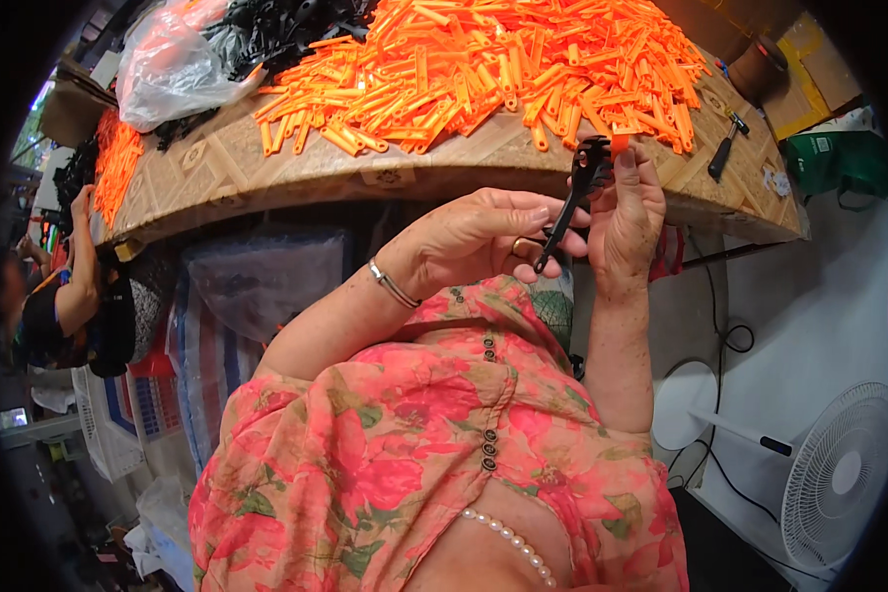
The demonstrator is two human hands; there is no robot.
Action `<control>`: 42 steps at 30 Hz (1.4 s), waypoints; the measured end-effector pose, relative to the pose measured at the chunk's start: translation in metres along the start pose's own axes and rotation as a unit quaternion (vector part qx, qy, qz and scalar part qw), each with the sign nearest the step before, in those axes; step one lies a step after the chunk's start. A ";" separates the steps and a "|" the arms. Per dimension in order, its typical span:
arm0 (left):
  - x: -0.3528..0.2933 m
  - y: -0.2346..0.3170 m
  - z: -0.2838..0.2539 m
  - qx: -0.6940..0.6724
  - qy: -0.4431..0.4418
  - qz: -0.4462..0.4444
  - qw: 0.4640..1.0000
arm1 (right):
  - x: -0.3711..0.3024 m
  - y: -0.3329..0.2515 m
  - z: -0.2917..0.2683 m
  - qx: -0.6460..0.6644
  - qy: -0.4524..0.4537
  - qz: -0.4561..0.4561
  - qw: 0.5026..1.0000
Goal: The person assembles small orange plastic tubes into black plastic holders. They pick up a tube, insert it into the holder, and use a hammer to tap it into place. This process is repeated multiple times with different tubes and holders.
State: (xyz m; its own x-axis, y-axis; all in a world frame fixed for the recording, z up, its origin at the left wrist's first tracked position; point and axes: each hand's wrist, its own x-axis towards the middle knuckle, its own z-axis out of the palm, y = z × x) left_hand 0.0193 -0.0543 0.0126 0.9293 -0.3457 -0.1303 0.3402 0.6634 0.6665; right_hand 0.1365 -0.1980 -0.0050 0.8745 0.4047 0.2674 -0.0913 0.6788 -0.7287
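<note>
My left hand (474, 237) is closed on a slim black plastic piece (566, 212), its thumb and fingers pinching the long shank. The piece stands tilted, with a small hole at its low end and a wider, toothed head at the top. Beside that head my right hand (627, 212) pinches an orange plastic piece (621, 143) between thumb and fingers. The orange piece meets the black head; whether they are joined I cannot tell. Beyond my hands a large heap of slim orange plastic pieces (483, 74) covers the table (405, 173).
Black plastic parts (286, 35) and a clear plastic bag (183, 74) lie at the far left of the table. A hammer (726, 146) rests at its right. A white fan (844, 474) stands low right, near a green bag (839, 163). Another person's arm (81, 266) reaches in at left.
</note>
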 end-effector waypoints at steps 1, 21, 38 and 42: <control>0.001 -0.004 -0.001 -0.015 0.005 0.001 1.000 | -0.001 -0.002 0.004 -0.003 -0.010 0.003 1.000; -0.015 0.000 0.001 -0.085 0.105 0.143 0.981 | -0.012 0.002 0.023 -0.181 -0.016 -0.113 0.977; -0.011 -0.005 -0.009 -0.036 0.233 0.265 0.935 | -0.042 0.004 0.026 -0.437 -0.087 -0.084 0.891; -0.010 -0.008 -0.007 -0.030 0.236 0.265 0.934 | -0.043 0.001 0.027 -0.454 -0.093 -0.087 0.882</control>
State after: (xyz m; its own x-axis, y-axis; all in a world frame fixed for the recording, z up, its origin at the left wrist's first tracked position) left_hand 0.0085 -0.0515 0.0034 0.9242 0.3649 -0.1126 -0.1922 0.6993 0.6885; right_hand 0.0864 -0.1980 -0.0004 0.7369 0.4934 0.4621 0.5295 0.0038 -0.8483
